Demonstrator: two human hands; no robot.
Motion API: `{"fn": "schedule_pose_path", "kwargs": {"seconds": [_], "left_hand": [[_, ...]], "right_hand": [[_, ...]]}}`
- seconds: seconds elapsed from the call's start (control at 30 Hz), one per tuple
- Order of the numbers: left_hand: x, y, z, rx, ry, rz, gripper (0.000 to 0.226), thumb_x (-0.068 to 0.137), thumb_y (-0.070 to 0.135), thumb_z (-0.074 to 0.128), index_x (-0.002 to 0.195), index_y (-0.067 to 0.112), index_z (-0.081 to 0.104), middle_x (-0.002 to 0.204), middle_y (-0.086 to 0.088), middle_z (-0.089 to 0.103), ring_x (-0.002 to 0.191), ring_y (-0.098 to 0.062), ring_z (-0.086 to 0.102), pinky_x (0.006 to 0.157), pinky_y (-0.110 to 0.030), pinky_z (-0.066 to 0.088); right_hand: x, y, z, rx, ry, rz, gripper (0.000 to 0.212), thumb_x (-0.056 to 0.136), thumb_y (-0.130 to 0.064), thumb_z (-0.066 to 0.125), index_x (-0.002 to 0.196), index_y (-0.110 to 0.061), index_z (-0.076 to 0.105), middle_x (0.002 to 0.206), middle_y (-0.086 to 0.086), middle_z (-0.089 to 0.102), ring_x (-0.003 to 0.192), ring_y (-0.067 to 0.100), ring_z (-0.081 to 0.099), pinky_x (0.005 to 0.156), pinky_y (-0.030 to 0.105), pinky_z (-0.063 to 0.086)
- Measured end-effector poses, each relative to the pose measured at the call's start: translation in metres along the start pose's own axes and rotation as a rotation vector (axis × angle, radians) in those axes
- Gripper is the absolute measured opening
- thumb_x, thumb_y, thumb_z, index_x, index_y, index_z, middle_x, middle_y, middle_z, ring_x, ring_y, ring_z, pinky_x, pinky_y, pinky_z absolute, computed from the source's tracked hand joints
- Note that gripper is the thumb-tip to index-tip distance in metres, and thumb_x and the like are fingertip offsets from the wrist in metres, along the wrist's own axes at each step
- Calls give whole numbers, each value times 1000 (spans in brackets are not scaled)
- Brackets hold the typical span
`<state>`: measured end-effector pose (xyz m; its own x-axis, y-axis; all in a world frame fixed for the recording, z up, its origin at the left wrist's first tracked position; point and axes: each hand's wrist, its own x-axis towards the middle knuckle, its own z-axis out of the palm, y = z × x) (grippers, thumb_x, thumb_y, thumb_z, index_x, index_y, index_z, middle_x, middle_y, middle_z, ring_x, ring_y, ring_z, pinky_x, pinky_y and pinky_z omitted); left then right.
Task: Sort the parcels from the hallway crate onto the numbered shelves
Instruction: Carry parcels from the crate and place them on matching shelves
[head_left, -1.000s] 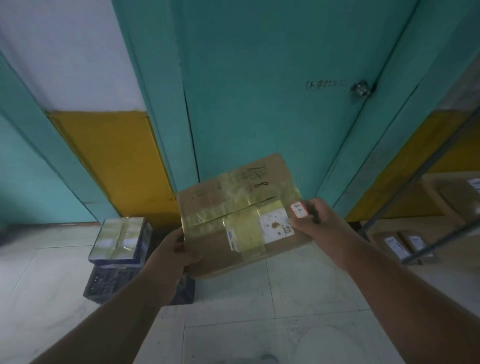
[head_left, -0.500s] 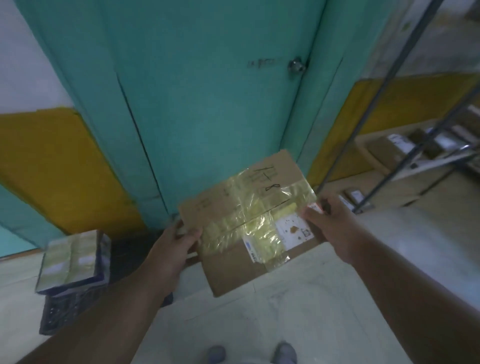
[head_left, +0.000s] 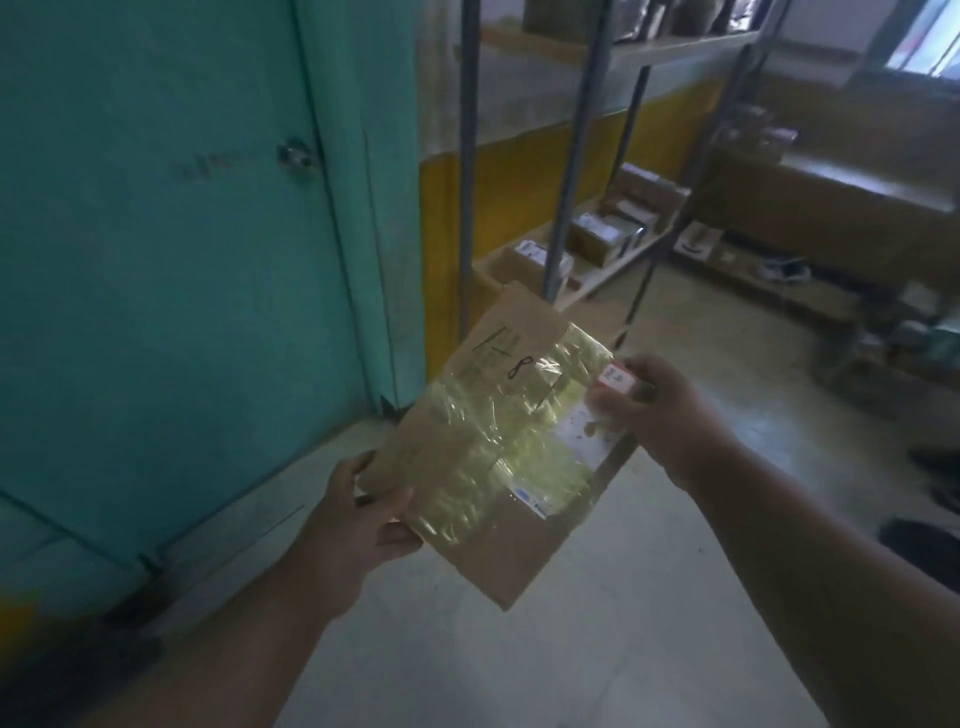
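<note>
One taped cardboard parcel (head_left: 498, 441), held level: left hand (head_left: 358, 519) grips its near-left corner, right hand (head_left: 660, 410) pinches its right edge.

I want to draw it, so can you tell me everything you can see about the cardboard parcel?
The cardboard parcel is flat, brown and wrapped across its middle in shiny yellowish tape. It bears a handwritten mark and a white label beside a small red-edged sticker. Held tilted above the floor, it is gripped by the left hand at its near-left edge and the right hand at its right edge.
</note>
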<state>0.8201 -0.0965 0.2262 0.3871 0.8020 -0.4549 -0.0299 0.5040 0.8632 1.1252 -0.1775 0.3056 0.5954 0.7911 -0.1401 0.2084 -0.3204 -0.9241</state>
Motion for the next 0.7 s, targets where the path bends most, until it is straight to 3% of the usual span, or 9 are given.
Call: {"fn": "schedule_pose_path", "kwargs": {"seconds": [0.07,0.2,0.3,0.37,0.57,0.7], "left_hand": [[15,-9,52,11,-4,-17,43,90,6,69,127,18,49,116,-19,69,91,-36,74,76,-43,59],[38,-24,143,105,-57,-18,38,88,6,73,116,22,52,112,-16,68,95,-32,73,71,-38,59],[59,-31,189,183,-100,-18,50,89,6,73,126,29,50,110,-9,69,95,-29,73,76,-39,60],[75,-32,213,227,-135,-27,53,89,8,73,127,36,49,110,-6,70,96,-27,73,77,-38,61],[165,-25,274,285,-155,-83,49,88,5,73,122,34,51,110,-6,69,96,-25,71,79,-40,60],[242,-22,329,274,-226,-168,51,89,5,72,131,25,51,114,-6,70,98,-27,72,78,-39,59]], "right_hand": [[18,14,-45,5,70,9,34,72,-24,88,94,-36,65,91,4,75,80,26,76,68,46,62],[48,32,-123,-62,143,6,35,76,-23,84,98,-38,62,96,0,74,83,22,75,66,41,62],[69,37,-161,-195,133,-2,31,84,-27,77,108,-32,58,93,-7,70,78,9,71,50,20,51],[89,44,-177,-242,134,0,32,86,-30,75,112,-31,55,93,-11,66,75,2,66,46,13,44],[176,63,-211,-350,156,33,34,85,-33,76,107,-33,51,91,-14,62,75,-2,61,48,14,42],[245,71,-246,-392,175,68,39,82,-29,77,112,-32,54,99,-9,63,84,9,68,62,26,59]]}}
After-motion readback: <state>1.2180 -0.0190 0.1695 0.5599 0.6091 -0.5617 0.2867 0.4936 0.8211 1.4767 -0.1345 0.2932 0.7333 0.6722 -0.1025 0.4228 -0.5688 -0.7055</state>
